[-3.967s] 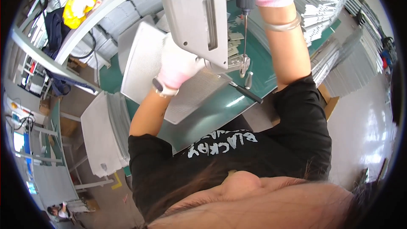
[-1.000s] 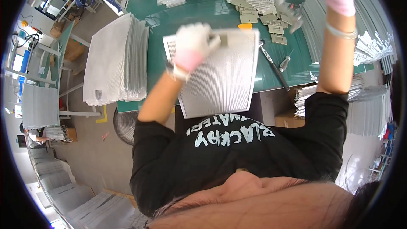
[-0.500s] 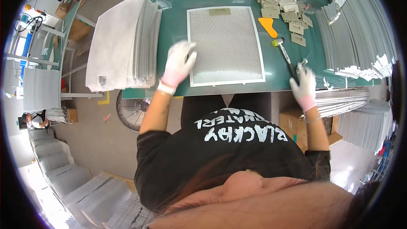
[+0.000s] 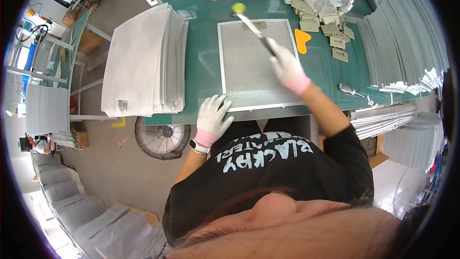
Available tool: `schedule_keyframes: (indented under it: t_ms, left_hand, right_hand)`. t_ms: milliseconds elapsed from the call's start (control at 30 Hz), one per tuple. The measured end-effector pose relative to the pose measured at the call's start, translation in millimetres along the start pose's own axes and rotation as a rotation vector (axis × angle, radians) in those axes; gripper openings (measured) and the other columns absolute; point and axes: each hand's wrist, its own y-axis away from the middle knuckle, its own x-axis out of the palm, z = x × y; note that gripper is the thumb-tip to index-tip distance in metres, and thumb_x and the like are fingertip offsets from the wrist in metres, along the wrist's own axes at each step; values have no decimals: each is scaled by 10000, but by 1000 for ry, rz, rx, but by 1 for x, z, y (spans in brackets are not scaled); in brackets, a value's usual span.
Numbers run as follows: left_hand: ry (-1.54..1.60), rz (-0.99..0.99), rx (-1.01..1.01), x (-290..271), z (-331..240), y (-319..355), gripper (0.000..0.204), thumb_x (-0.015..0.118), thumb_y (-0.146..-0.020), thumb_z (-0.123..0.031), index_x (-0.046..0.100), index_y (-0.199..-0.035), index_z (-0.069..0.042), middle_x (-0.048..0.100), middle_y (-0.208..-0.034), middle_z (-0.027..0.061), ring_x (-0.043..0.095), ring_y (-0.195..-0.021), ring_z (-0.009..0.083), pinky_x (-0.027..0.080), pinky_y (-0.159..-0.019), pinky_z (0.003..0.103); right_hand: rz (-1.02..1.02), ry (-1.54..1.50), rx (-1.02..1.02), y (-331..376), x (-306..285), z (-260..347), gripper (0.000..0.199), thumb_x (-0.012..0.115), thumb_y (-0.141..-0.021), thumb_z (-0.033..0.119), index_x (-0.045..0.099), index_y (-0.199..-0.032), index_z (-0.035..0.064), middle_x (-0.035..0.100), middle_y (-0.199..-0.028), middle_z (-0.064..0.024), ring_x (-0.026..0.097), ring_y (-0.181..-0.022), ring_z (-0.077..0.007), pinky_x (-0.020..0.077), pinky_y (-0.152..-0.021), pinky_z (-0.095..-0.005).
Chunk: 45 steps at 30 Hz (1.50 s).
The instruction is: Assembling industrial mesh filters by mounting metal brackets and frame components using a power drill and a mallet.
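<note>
A framed mesh panel (image 4: 256,74) with a white rim lies flat on the green table (image 4: 201,52). Near its far edge sits a small beige plate (image 4: 259,25). Gloved in white, my right hand (image 4: 286,64) is closed round the dark handle of a mallet (image 4: 251,27). The mallet's yellow-green head is over the panel's far left part, at or just past the rim. My left hand (image 4: 214,116), also gloved, has its fingers spread on the near left corner of the panel and the table edge.
A tall stack of mesh sheets (image 4: 139,60) stands on the left. Beyond the panel's right side lie a yellow scraper (image 4: 302,41) and several beige plates (image 4: 338,43). More stacked panels (image 4: 402,38) fill the right. A pointed tool (image 4: 350,89) rests near the front edge.
My right hand has picked up the mallet from the table and swung it left over the panel. My left hand has come nearer, down to the panel's near left corner.
</note>
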Motion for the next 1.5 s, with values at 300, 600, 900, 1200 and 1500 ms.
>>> schedule_keyframes:
  t_ms: [300,600,900,1200,1500]
  left_hand:
    - [33,-18,2,-3,-2,-3,482,725,-781,-267,616,-1217,-92,569,-1314,130,515,-1235,361,383,-1073,511]
    - [10,-41,10,0,1,0,481,732,-775,-253,616,-1212,-91,573,-1314,134,517,-1232,370,380,-1074,510]
    - [-4,-57,28,2,-1,-2,458,722,-780,-241,616,-1198,-88,568,-1304,137,517,-1223,368,383,-1061,508]
    - [-10,-22,-3,4,-2,3,492,729,-777,-234,610,-1235,-98,559,-1325,133,496,-1254,365,362,-1085,515]
    - [32,1,-12,3,2,-3,486,739,-767,-228,620,-1219,-92,552,-1324,134,488,-1261,366,344,-1094,515]
  right_hand:
    - [281,302,223,-58,65,12,533,459,-998,156,317,-1512,166,612,-1028,-233,645,-852,-421,533,-777,-503]
    - [-92,201,344,-4,-3,-3,567,493,-965,122,353,-1512,165,603,-1038,-233,637,-883,-420,531,-785,-493]
    - [-147,373,399,14,-38,-73,547,473,-975,132,354,-1507,179,620,-970,-211,633,-816,-417,524,-729,-494]
    - [-290,184,266,74,-90,-35,511,510,-951,3,433,-1456,16,573,-1322,-250,572,-1219,-363,441,-1029,-386]
    - [112,315,269,280,-99,12,466,575,-837,12,544,-1301,-5,588,-851,-163,600,-678,-369,496,-613,-441]
